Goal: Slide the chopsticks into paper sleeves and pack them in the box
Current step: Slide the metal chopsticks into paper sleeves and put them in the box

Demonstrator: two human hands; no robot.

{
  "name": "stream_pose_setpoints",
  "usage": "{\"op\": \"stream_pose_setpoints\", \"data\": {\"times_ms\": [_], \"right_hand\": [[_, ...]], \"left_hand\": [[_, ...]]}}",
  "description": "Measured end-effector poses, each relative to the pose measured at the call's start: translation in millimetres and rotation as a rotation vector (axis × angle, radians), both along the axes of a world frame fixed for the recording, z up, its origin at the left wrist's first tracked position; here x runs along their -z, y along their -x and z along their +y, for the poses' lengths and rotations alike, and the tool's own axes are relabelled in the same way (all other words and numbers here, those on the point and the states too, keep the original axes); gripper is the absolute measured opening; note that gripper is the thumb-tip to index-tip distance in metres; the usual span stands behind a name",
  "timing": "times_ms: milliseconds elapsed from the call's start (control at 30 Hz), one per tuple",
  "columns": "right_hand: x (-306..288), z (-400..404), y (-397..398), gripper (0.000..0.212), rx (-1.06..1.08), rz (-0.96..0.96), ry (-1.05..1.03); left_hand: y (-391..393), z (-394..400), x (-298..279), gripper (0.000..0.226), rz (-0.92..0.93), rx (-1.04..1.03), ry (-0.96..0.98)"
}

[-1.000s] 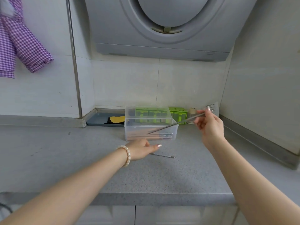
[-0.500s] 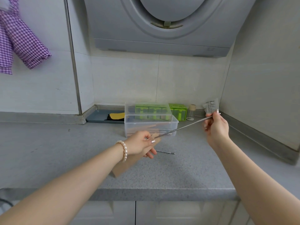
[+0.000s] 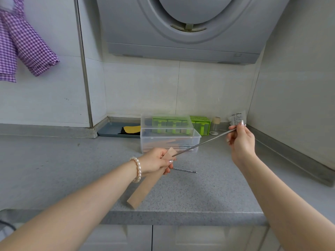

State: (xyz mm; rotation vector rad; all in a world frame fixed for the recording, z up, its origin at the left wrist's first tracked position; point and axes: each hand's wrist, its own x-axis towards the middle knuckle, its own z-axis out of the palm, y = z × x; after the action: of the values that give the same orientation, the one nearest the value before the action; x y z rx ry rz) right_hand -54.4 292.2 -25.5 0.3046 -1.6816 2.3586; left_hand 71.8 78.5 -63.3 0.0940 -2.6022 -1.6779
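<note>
Counter (image 3: pixel 54 174) front edge sits just below sleeve's (image 3: pixel 145 185) lower end, bare worktop on both sides of the forearms. Left hand (image 3: pixel 155 161) curled round the tan paper sleeve near its top, mouth tilted up and right, lower end near the counter lip. Right hand (image 3: pixel 240 140) pinches the far end of a metal chopstick (image 3: pixel 203 143) between thumb and fingertips, held up over the counter; its tip is right at the sleeve mouth, can't tell if it's inside. Second chopstick (image 3: pixel 184 170) lies flat on the counter just right of the left hand. Behind left hand: clear box (image 3: pixel 196 142), open top, sleeved pairs and loose metal ones inside. Right wall (image 3: pixel 293 91) close beside the right hand, its kerb running along the counter. Back wall further off, hood (image 3: pixel 181 42) overhead.
</note>
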Motion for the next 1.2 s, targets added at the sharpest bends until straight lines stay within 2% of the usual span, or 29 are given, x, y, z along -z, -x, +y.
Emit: {"op": "stream_pose_setpoints", "data": {"times_ms": [167,300,433,833,1100,1200], "right_hand": [[0.8,-3.3,-2.3,0.042,-0.023,0.014,-0.020],[1.1,-3.2,-2.7,0.043,-0.047,0.028,-0.044],[-4.6,2.9,3.1,0.042,-0.028,0.033,0.042],[-3.6,2.5,-0.9,0.042,-0.035,0.090,0.054],[-2.2,3.9,2.4,0.043,-0.050,0.048,0.017],[-2.1,7.5,4.7,0.043,-0.045,0.034,0.012]], "left_hand": [[1.2,4.1,1.0,0.012,-0.027,0.015,-0.023],[-1.3,11.1,-1.5,0.026,-0.075,0.031,-0.170],[-1.8,9.4,-1.4,0.027,-0.088,0.027,-0.231],[-2.3,9.5,0.8,0.017,-0.089,0.009,-0.239],[-5.3,7.3,1.7,0.023,-0.112,0.029,-0.206],[-7.6,9.1,0.5,0.026,-0.133,0.047,-0.253]]}}
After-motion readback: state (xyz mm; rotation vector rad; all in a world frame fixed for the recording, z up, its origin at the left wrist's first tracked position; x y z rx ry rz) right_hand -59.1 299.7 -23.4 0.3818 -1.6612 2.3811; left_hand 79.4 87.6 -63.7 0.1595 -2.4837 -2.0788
